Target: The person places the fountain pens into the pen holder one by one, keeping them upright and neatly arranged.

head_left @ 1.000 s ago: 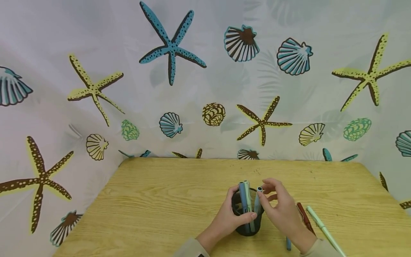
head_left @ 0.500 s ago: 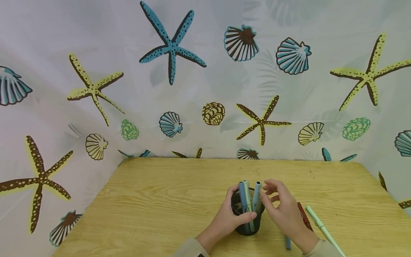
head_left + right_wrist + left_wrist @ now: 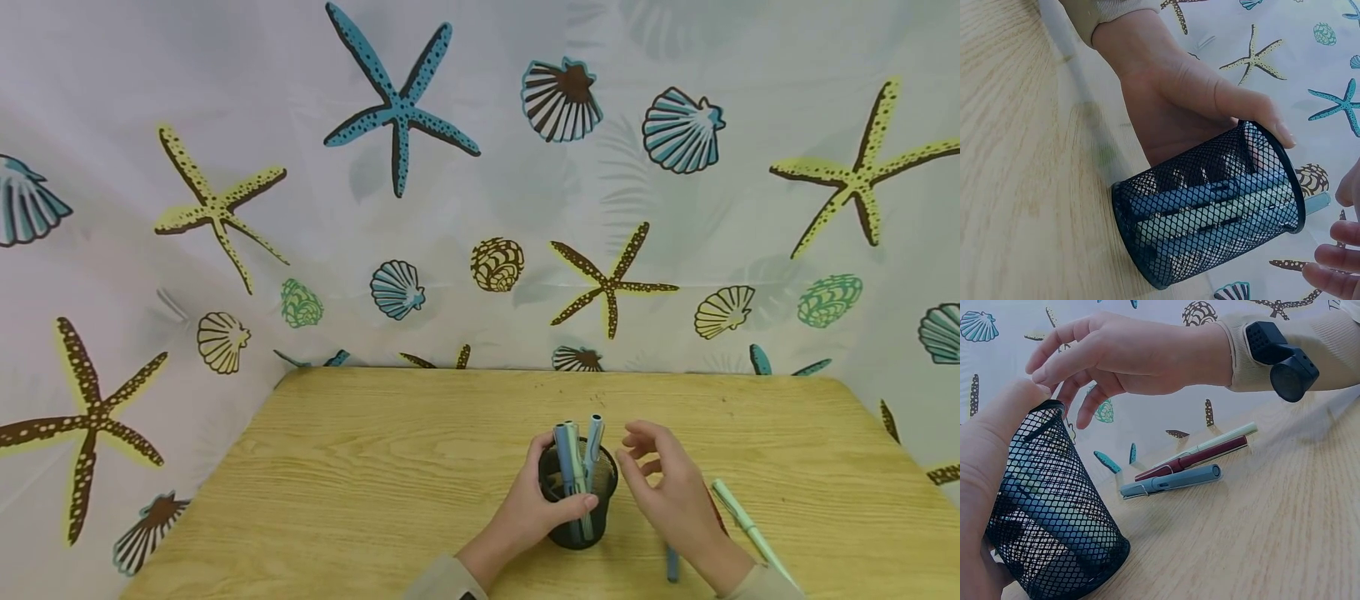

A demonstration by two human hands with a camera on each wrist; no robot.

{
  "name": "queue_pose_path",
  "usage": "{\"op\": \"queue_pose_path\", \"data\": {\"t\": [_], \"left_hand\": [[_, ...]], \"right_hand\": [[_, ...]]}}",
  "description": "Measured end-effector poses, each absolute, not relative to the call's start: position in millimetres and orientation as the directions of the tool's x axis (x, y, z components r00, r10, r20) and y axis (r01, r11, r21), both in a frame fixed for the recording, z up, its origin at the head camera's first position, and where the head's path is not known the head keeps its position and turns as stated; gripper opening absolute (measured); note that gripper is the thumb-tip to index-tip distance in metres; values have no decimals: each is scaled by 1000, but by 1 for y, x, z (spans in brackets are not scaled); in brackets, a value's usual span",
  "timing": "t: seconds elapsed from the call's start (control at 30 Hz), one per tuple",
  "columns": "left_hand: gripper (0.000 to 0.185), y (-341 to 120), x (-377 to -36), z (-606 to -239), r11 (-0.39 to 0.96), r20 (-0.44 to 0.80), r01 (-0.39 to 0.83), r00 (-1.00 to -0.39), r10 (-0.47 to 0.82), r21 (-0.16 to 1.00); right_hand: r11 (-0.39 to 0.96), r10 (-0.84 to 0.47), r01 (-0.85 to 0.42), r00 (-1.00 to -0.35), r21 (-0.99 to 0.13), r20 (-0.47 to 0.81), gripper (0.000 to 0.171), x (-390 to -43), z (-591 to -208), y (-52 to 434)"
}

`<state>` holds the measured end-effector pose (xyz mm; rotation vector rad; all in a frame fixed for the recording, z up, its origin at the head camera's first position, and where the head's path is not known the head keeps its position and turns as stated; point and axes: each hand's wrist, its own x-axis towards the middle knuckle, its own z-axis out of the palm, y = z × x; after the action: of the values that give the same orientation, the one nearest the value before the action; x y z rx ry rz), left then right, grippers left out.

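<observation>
My left hand (image 3: 525, 510) grips a black mesh pen cup (image 3: 606, 493), its thumb across the near side in the head view. Inside the cup stand a blue pen (image 3: 562, 450), a pale green pen (image 3: 575, 457) and a light blue pen (image 3: 595, 439), which leans apart from the other two. Just right of the rim hovers my right hand (image 3: 670, 492), fingers loosely bent and holding nothing. In the right wrist view the cup's mesh (image 3: 1210, 215) shows the pens within, and the left thumb lies at its rim.
On the wooden table (image 3: 375, 467), right of the cup, lie a grey-blue pen (image 3: 1175, 479), a dark red pen (image 3: 1194, 458) and another pale green pen (image 3: 1229, 435). A patterned cloth (image 3: 450, 208) with starfish and shells hangs behind the table.
The right hand has let go of the light blue pen and drawn back to the right. That pen's top has shifted left and now stands higher. The left hand stays on the cup.
</observation>
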<state>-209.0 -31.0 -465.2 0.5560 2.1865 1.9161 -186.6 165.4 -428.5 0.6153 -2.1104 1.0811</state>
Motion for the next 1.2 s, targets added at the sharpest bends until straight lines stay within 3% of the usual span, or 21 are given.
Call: {"op": "queue_pose_path", "data": {"t": [0.37,0.77,1.2], "left_hand": [[77,-30,-210,-464,107,102,156,-914,393,982],[79,-32,-207,-463,115,91,146,-918,387,982],[77,-34,-207,-464,109,98,153,-913,396,982]], "right_hand": [[572,-97,-681,-609,-457,787,37,-189,-434,182],[642,-48,-555,-717,-528,695,32,-181,-435,199],[717,-33,-484,-742,-501,669,30,-174,-437,217]]}}
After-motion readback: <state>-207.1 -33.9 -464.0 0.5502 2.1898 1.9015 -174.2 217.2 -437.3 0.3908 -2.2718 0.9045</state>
